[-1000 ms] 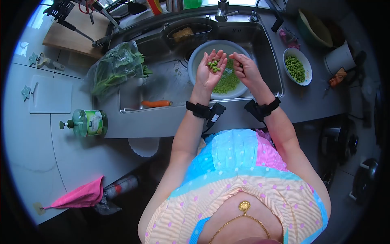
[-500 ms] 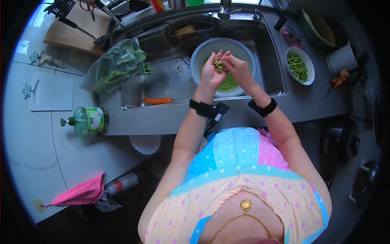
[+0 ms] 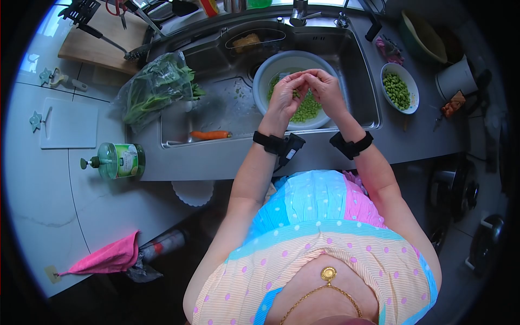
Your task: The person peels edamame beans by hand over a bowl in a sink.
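Note:
Over a pale round basin (image 3: 260, 73) in the sink, both my hands meet at the fingertips. My left hand (image 3: 285, 98) is curled, with a bit of green showing in its palm where it holds shelled green beans. The fingers of my right hand (image 3: 327, 93) are pinched together against the left fingertips; whatever is between them is too small to make out. Below, many loose green beans (image 3: 307, 111) lie in water in the basin. A white oval bowl (image 3: 414, 101) of larger green beans (image 3: 396, 90) stands on the counter to the right.
A bag of leafy greens (image 3: 157, 86) rests over the sink's left edge, and a carrot (image 3: 210, 135) lies in the sink (image 3: 216, 105). Further left are a green pump bottle (image 3: 120, 160), a white board (image 3: 69, 123) and a wooden board (image 3: 100, 46). The faucet (image 3: 298, 13) stands behind.
My left hand has curled from an open palm showing several beans, and my right fingers have moved up to meet its fingertips. The beans in the palm are now mostly hidden.

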The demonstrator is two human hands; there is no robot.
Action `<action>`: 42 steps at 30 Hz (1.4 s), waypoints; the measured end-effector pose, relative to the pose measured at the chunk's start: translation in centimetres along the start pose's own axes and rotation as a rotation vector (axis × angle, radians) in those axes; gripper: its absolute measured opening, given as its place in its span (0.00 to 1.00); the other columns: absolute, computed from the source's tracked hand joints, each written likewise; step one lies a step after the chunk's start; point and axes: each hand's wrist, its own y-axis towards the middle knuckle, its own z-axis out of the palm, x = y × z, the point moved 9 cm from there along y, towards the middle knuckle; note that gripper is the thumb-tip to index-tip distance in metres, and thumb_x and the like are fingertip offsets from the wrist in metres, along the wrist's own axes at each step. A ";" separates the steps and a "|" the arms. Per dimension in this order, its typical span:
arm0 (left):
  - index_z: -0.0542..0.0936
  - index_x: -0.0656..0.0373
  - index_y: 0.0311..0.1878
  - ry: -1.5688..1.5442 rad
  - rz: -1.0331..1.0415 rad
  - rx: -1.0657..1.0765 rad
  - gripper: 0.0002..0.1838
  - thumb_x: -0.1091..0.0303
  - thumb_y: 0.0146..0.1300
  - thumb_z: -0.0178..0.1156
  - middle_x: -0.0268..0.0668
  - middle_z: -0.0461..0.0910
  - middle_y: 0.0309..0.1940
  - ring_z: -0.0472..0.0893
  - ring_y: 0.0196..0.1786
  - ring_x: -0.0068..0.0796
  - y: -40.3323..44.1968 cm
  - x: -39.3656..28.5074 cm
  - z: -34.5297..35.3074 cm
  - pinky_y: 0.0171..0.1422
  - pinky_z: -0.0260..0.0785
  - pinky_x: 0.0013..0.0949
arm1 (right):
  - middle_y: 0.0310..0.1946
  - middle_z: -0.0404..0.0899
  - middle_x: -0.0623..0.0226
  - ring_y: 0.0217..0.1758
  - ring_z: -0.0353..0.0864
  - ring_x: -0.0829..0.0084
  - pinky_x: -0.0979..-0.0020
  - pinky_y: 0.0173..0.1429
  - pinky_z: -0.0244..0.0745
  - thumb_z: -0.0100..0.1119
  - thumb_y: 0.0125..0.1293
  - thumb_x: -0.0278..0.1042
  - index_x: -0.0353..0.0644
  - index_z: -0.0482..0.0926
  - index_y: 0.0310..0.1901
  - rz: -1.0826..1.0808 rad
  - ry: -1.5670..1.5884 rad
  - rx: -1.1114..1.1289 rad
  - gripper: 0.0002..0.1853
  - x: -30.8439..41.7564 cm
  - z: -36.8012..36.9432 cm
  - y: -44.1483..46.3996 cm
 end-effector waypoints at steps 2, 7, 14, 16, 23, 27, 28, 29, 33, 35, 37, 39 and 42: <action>0.74 0.63 0.44 0.008 0.009 -0.043 0.09 0.76 0.60 0.55 0.36 0.76 0.37 0.76 0.40 0.23 -0.1 0.0 -0.5 0.47 0.73 0.22 | 0.19 0.69 0.76 0.16 0.61 0.89 0.86 0.16 0.53 0.52 0.62 0.32 0.37 0.76 0.36 0.007 0.092 -0.011 0.07 -0.5 -0.5 0.3; 0.72 0.63 0.46 -0.330 -0.007 -0.011 0.11 0.66 0.65 0.50 0.43 0.75 0.45 0.74 0.52 0.36 0.1 -0.3 -0.7 0.58 0.68 0.36 | 0.23 0.72 0.73 0.18 0.66 0.87 0.86 0.18 0.58 0.52 0.62 0.33 0.37 0.75 0.34 0.220 0.612 -0.134 0.07 -2.0 -1.9 0.8; 0.66 0.62 0.54 -0.420 0.016 0.097 0.28 0.45 0.66 0.40 0.47 0.67 0.56 0.63 0.62 0.42 -0.2 -1.0 0.4 0.67 0.55 0.45 | 0.27 0.78 0.68 0.24 0.73 0.82 0.82 0.24 0.66 0.56 0.59 0.33 0.38 0.78 0.34 0.144 0.217 0.139 0.07 -2.6 -1.3 0.9; 0.65 0.62 0.55 -0.423 0.026 0.103 0.30 0.43 0.65 0.39 0.47 0.66 0.56 0.63 0.62 0.42 -0.3 -1.2 0.6 0.67 0.54 0.45 | 0.27 0.79 0.67 0.26 0.75 0.80 0.79 0.26 0.68 0.58 0.58 0.33 0.38 0.79 0.35 -0.017 -0.240 -0.005 0.08 -0.5 -0.6 -0.1; 0.61 0.63 0.57 -0.410 0.093 0.109 0.34 0.39 0.63 0.38 0.48 0.66 0.55 0.62 0.62 0.43 -0.2 -1.9 0.4 0.68 0.53 0.45 | 0.26 0.79 0.68 0.30 0.77 0.78 0.76 0.34 0.71 0.56 0.59 0.32 0.40 0.79 0.38 -0.494 -0.607 0.026 0.08 1.2 2.2 -1.5; 0.65 0.63 0.53 -0.450 0.052 0.097 0.28 0.46 0.65 0.43 0.48 0.68 0.53 0.65 0.59 0.42 -0.4 -1.5 0.3 0.64 0.59 0.42 | 0.21 0.74 0.71 0.20 0.70 0.84 0.81 0.22 0.62 0.56 0.60 0.32 0.38 0.78 0.36 -0.181 -0.284 0.031 0.07 -0.6 1.2 -0.7; 0.66 0.63 0.52 -0.454 0.031 0.101 0.24 0.51 0.65 0.45 0.47 0.69 0.52 0.68 0.57 0.41 -0.3 -1.3 0.1 0.62 0.62 0.41 | 0.19 0.73 0.72 0.17 0.68 0.86 0.82 0.20 0.59 0.55 0.60 0.32 0.38 0.77 0.36 0.046 -0.099 0.051 0.07 -2.1 1.0 -0.7; 0.67 0.63 0.51 -0.458 0.010 0.105 0.21 0.55 0.66 0.48 0.47 0.70 0.50 0.70 0.55 0.40 -0.1 -1.1 0.0 0.60 0.65 0.39 | 0.19 0.71 0.73 0.16 0.65 0.88 0.83 0.18 0.55 0.55 0.61 0.32 0.38 0.77 0.36 0.065 0.006 0.051 0.07 -2.3 0.8 -0.4; 0.71 0.64 0.46 -0.225 -0.028 -0.056 0.11 0.71 0.62 0.54 0.41 0.73 0.44 0.76 0.45 0.29 0.4 0.1 -2.0 0.50 0.72 0.27 | 0.19 0.71 0.73 0.16 0.64 0.88 0.84 0.18 0.55 0.53 0.61 0.31 0.37 0.77 0.35 0.092 0.088 0.048 0.07 -2.0 -0.1 0.2; 0.72 0.64 0.45 -0.132 -0.025 -0.035 0.10 0.76 0.60 0.55 0.39 0.74 0.41 0.76 0.42 0.25 0.1 0.2 -1.6 0.47 0.73 0.22 | 0.22 0.74 0.71 0.20 0.69 0.84 0.81 0.23 0.62 0.53 0.61 0.30 0.36 0.77 0.35 -0.012 -0.079 0.025 0.07 -0.6 -0.6 0.3; 0.72 0.65 0.46 -0.033 0.000 -0.047 0.11 0.76 0.59 0.56 0.39 0.74 0.40 0.76 0.43 0.24 -0.5 -0.2 -1.2 0.47 0.73 0.21 | 0.25 0.77 0.67 0.26 0.75 0.79 0.78 0.29 0.69 0.52 0.60 0.30 0.35 0.78 0.34 -0.213 -0.300 -0.032 0.07 0.8 -0.5 0.1; 0.72 0.65 0.46 0.044 0.016 -0.046 0.12 0.76 0.59 0.56 0.38 0.75 0.39 0.75 0.42 0.23 -0.5 -0.4 -0.2 0.47 0.72 0.20 | 0.31 0.79 0.62 0.34 0.78 0.73 0.73 0.39 0.72 0.53 0.58 0.29 0.35 0.78 0.35 -0.405 -0.443 -0.036 0.08 2.1 -0.1 -0.5; 0.72 0.65 0.47 0.070 0.019 -0.068 0.13 0.77 0.58 0.56 0.37 0.75 0.39 0.75 0.41 0.23 -0.3 -0.4 -0.6 0.47 0.71 0.21 | 0.32 0.79 0.60 0.36 0.79 0.72 0.73 0.40 0.72 0.52 0.58 0.29 0.35 0.78 0.35 -0.311 -0.368 -0.028 0.08 2.0 -0.4 -0.8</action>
